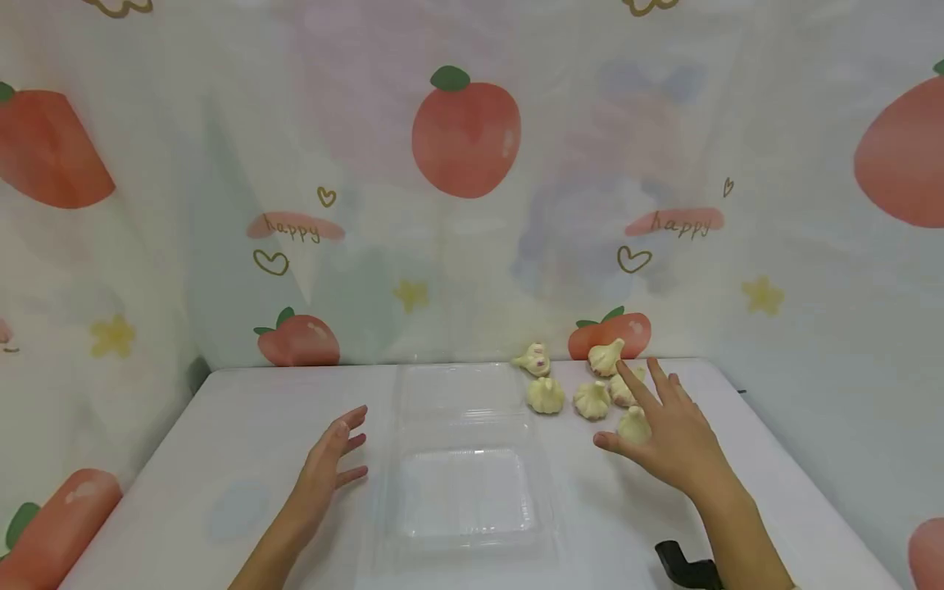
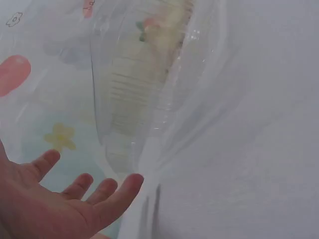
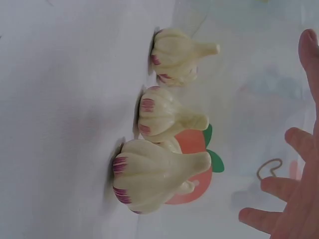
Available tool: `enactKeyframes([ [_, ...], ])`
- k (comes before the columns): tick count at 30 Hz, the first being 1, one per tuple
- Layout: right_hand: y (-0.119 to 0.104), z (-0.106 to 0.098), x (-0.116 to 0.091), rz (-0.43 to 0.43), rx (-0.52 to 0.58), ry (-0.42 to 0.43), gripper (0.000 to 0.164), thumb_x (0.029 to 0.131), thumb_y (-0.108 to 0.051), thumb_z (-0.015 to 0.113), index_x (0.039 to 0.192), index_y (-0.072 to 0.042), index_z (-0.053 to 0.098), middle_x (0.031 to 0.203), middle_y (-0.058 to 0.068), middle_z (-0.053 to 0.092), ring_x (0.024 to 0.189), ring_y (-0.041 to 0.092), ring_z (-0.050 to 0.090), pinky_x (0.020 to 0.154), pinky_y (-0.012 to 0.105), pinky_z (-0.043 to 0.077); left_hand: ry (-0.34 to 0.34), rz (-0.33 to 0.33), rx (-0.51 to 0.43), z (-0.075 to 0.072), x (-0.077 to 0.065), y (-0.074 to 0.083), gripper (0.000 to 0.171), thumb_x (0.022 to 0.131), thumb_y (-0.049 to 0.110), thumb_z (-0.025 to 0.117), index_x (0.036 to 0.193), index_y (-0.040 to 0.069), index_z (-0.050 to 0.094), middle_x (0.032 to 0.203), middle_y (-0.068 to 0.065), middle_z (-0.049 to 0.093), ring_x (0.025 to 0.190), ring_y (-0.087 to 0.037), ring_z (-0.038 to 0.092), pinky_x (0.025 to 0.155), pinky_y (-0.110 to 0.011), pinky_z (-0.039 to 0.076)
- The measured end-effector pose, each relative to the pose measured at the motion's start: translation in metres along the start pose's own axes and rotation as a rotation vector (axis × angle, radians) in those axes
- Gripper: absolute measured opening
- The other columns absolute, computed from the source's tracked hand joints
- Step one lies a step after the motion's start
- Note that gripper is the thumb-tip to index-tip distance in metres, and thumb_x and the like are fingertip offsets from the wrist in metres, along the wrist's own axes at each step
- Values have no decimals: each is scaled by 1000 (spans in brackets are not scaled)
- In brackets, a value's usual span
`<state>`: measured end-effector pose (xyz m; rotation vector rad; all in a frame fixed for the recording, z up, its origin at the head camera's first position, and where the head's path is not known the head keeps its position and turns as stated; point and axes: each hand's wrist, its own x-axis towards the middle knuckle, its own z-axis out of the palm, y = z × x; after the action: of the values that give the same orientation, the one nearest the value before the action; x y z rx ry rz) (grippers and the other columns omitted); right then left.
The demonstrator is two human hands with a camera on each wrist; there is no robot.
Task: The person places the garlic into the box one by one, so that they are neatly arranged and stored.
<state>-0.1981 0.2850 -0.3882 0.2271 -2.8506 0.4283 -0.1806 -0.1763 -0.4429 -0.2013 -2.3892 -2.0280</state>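
Observation:
Several garlic bulbs [image 1: 546, 396], cream with purple streaks at the base, lie toward the back right of the table. My right hand [image 1: 674, 438] hovers over the nearest garlic bulb [image 1: 634, 425] with fingers spread and holds nothing; in the right wrist view a large garlic bulb [image 3: 149, 174] is closest to it. A clear plastic clamshell box [image 1: 468, 492] stands in the middle with its lid [image 1: 460, 389] folded back. Left of the box, my left hand [image 1: 320, 471] is raised, fingers apart, gripping nothing. The left wrist view shows this left hand [image 2: 75, 199] beside the box's transparent wall [image 2: 144, 84].
The white table [image 1: 288, 401] ends at a wall covering [image 1: 472, 270] printed with peaches, hearts and stars. Near my right forearm a black curved object [image 1: 686, 565] shows at the bottom edge.

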Motion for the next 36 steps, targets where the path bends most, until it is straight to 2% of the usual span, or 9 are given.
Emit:
enactKeyframes([
  [2,2,-1,3,1,15,2,110,76,-73,70,161,-37,9,165,24,11,139,65,18,98,80,22,-15,-113,-117,1,1,-1,58,107,51,31,152,15,38,159,-17,31,143,-45,33,98,-57,48],
  [5,4,-2,11,16,55,-14,110,78,-70,70,161,-32,9,164,26,8,139,64,19,94,81,26,-22,-218,-198,0,-2,-5,66,104,57,36,153,14,34,159,-17,28,144,-45,30,95,-54,50],
  [10,4,-4,26,58,200,-30,106,85,-63,69,162,-27,6,164,27,3,139,63,20,91,83,27,-17,-269,-266,-1,-7,-13,69,101,56,45,154,14,31,159,-17,28,144,-45,30,90,-53,53],
  [13,3,-8,30,85,263,-17,105,86,-61,69,162,-29,4,164,27,3,140,63,19,94,82,24,-51,-299,-315,0,-10,-16,66,101,53,47,155,17,32,159,-15,28,143,-44,31,89,-52,54],
  [18,5,-8,24,88,260,-37,106,84,-62,71,162,-27,7,163,28,9,140,61,21,95,81,25,-151,-335,-348,4,-14,-21,68,103,51,45,158,18,23,161,-18,22,143,-45,30,90,-53,53],
  [22,11,-4,17,75,220,-53,109,82,-62,73,162,-24,10,161,30,16,138,59,26,94,80,28,-169,-356,-355,7,-20,-25,69,103,49,46,159,18,20,161,-22,19,141,-45,32,89,-55,53],
  [26,21,-1,13,80,225,-47,110,82,-61,74,162,-21,9,160,31,20,140,57,26,97,78,28,-205,-333,-371,11,-24,-26,65,105,42,47,159,18,19,162,-24,16,142,-49,27,88,-56,53],
  [29,28,1,12,93,239,-65,112,82,-61,73,162,-18,8,159,30,21,141,56,24,99,77,27,-268,-279,-364,13,-26,-25,63,106,37,45,160,19,17,162,-26,12,143,-52,23,89,-56,52],
  [36,37,10,13,173,236,-202,119,81,-63,73,161,-15,-1,156,36,23,135,62,28,95,76,32,-406,-129,-288,12,-28,-26,69,104,18,52,160,18,12,162,-27,5,141,-53,23,86,-54,53],
])
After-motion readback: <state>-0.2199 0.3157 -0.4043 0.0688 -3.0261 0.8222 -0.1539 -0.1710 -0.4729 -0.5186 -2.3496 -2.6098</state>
